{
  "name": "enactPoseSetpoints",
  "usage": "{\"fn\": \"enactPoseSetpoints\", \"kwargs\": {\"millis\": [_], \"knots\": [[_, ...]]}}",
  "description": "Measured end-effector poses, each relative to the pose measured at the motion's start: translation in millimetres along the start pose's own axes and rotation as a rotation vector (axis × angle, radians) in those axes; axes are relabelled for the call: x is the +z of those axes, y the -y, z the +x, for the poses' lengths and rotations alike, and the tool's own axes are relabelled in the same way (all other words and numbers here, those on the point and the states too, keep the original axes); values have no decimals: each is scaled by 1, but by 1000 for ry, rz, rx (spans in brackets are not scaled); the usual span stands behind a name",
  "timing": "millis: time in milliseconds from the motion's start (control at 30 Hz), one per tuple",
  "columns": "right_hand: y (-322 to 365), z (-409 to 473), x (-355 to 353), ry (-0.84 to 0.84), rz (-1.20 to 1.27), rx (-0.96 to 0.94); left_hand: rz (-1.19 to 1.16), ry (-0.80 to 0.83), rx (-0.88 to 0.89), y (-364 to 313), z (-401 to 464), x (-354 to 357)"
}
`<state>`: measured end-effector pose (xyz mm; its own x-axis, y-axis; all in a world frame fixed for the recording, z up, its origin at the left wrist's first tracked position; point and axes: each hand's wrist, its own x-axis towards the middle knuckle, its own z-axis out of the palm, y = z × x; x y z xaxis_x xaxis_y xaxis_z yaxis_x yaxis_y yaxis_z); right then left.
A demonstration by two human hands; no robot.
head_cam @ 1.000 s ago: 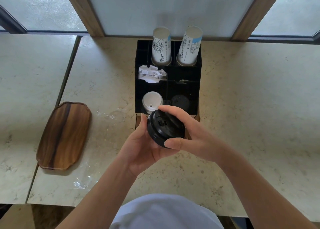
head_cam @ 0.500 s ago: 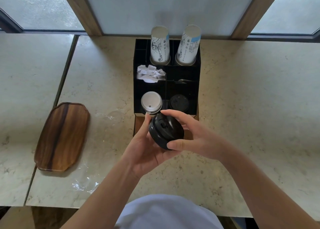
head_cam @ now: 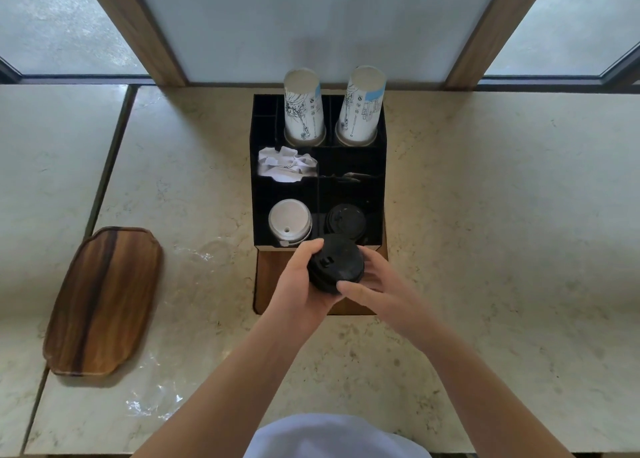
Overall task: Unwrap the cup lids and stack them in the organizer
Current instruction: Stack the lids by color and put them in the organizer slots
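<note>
Black cup lids [head_cam: 335,262] stack gripped between my left hand [head_cam: 300,284] and right hand [head_cam: 374,286], just before the black organizer [head_cam: 379,166]

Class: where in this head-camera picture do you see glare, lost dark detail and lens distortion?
Head view: glare on the clear plastic wrap lying on the counter; the black organizer and the held black lids lose detail in shadow; the wide lens bends the window frames and splays the paper cups.

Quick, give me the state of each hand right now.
Left hand: closed on the stack of black lids.
Right hand: closed on the same stack of black lids, from the other side.
</note>
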<state>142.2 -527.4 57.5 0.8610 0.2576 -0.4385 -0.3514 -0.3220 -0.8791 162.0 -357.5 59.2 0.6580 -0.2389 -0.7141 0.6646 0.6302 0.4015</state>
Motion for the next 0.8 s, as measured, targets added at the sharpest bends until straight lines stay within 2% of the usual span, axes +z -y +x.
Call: {"fn": "enactPoseSetpoints", "kwargs": {"millis": [100,367,433,567,700,800], "knots": [[-2,7,-3,-48,107,23,120,2,-28,-8,13,8],[6,38,-29,-5,-532,-207,479,59,-111,-33,39,17],[5,51,-29,-55,-579,-184,442,7,-102,-37,49,22],[-6,75,-26,-186,-546,-91,106,-78,-180,-38,57,23],[-20,89,-22,-272,-542,-25,59,-120,-133,-32,58,17],[-23,94,-18,-451,-637,49,54,-94,-116,-24,58,13]]}}
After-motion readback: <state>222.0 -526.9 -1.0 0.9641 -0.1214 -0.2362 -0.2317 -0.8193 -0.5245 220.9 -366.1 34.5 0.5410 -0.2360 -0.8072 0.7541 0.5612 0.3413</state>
